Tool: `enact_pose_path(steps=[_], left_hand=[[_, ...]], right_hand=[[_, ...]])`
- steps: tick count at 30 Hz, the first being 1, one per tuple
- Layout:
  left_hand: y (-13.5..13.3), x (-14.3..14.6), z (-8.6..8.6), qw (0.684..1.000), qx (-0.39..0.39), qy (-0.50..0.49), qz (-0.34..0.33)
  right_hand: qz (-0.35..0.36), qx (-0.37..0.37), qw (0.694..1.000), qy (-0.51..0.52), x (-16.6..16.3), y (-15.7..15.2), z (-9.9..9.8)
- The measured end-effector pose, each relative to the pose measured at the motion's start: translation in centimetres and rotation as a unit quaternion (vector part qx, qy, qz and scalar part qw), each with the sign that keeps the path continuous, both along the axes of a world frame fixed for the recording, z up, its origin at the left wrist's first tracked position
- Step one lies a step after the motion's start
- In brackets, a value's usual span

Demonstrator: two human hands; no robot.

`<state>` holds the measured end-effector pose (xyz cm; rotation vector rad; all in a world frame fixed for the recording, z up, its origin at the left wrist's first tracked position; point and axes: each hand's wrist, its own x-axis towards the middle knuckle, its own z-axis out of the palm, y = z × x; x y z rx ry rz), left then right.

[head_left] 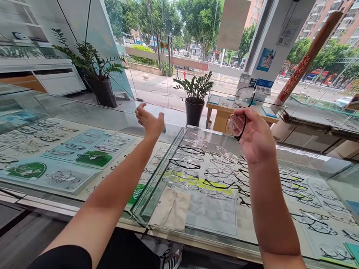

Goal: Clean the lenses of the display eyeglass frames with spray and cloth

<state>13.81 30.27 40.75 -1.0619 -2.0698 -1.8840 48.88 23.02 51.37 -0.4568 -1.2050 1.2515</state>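
My right hand is raised over the glass counter and closed on a pair of eyeglasses. The glasses are held sideways, one dark-rimmed lens below my fingers and the other above them. To the left, my left hand is stretched out over the counter, its thumb and fingers apart and nothing visible in it. A small teal bit shows beside that hand, too small to name. Below and between my arms, a beige cloth lies on the counter near its front edge.
Rows of eyeglass frames fill the glass display case under my hands. More frames sit in the left case. Beyond stand a potted plant, a larger plant and a small wooden table before the window.
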Motion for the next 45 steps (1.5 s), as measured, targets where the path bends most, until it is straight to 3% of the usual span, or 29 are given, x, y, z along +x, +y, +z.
enact_pose_path(steps=[2, 3, 6, 9, 10, 12, 17, 24, 28, 32, 38, 42, 45], left_hand=[[-3.5, 1.9, 2.1, 0.999, 0.012, 0.045, -0.025], [-5.7, 3.1, 2.9, 0.993, -0.001, 0.081, -0.090], [-13.3, 6.6, 3.5, 0.928, -0.171, 0.177, -0.280], [-19.9, 9.7, 1.9, 0.809, -0.429, 0.281, -0.287], [-21.4, 10.5, 1.1, 0.778, -0.482, 0.295, -0.274], [-23.4, 11.6, -0.6, 0.748, -0.529, 0.310, -0.254], [-24.1, 12.6, -3.3, 0.761, -0.538, 0.287, -0.223], [-23.7, 12.8, -4.7, 0.821, -0.480, 0.206, -0.230], [-23.8, 10.8, -5.1, 0.853, -0.436, 0.106, -0.268], [-23.9, 7.6, -5.4, 0.873, -0.380, -0.059, -0.300], [-24.2, 5.4, -5.3, 0.847, -0.347, -0.245, -0.319], [-24.5, 5.5, -5.0, 0.824, -0.340, -0.280, -0.356], [-24.7, 5.6, -3.9, 0.831, -0.323, -0.271, -0.362]], right_hand=[[-0.003, 0.014, 1.000, 0.013, 0.5, 0.0, 0.3], [-0.002, 0.022, 1.000, 0.016, 0.8, 0.0, 0.4], [0.010, 0.041, 0.999, 0.009, 1.1, -0.1, 0.7], [0.020, 0.052, 0.998, -0.008, 0.9, -0.3, 0.9], [0.023, 0.054, 0.998, -0.008, 0.8, -0.4, 0.9], [0.031, 0.056, 0.998, -0.001, 0.6, -0.5, 1.0], [0.053, 0.060, 0.997, 0.001, 0.6, -0.5, 1.1], [0.059, 0.062, 0.996, 0.004, 0.9, -0.2, 1.1], [0.045, 0.066, 0.997, 0.013, 0.9, -0.5, 1.2], [0.032, 0.067, 0.997, 0.000, 1.0, -0.9, 1.3], [0.039, 0.060, 0.997, -0.020, 1.1, -0.9, 1.3], [0.036, 0.054, 0.998, -0.016, 1.1, -1.0, 1.3], [0.038, 0.050, 0.998, -0.003, 1.0, -1.2, 1.3]])
